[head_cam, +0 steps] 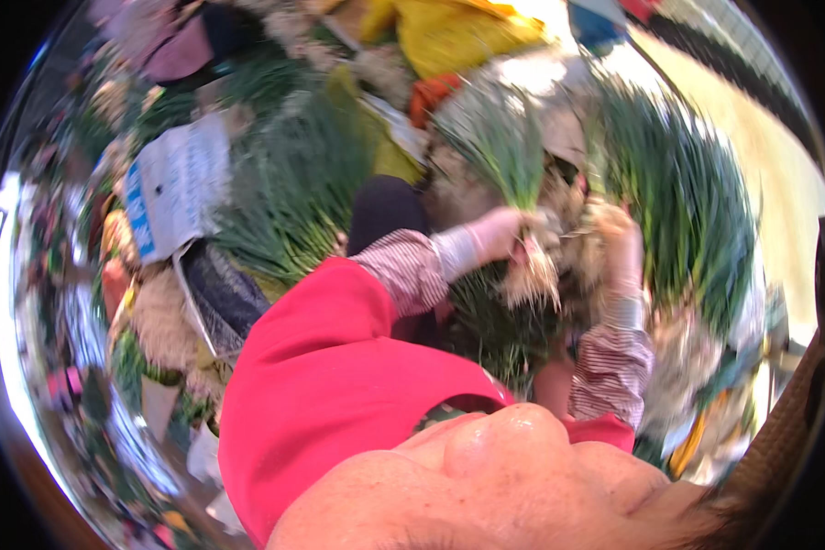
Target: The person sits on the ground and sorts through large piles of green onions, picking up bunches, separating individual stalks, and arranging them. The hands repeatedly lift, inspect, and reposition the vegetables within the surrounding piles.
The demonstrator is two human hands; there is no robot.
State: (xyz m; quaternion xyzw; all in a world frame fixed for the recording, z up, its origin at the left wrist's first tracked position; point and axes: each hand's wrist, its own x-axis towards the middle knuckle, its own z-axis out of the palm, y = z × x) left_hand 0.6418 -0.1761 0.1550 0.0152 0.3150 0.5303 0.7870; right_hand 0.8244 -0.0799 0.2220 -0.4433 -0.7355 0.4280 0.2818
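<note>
My left hand (500, 231) grips a small bunch of spring onions (512, 148) around its white lower stems. The green leaves point away from me, and the pale roots hang towards my body. Just to the right, my right hand (620, 237) is raised with curled fingers and blurred by motion; whether it holds a stalk is unclear. Beside it lies a large heap of spring onions (680, 199), roots towards me. More green leaves (502, 330) lie below my hands, in front of my body.
Another spring onion heap (295, 185) lies left of my dark-clad knee (388, 210). Near it are a printed white sack (182, 182) and a dark-lined container (223, 292). Yellow sacking (454, 34) and an orange cloth (432, 96) lie ahead. A partly visible person (179, 48) is at the upper left.
</note>
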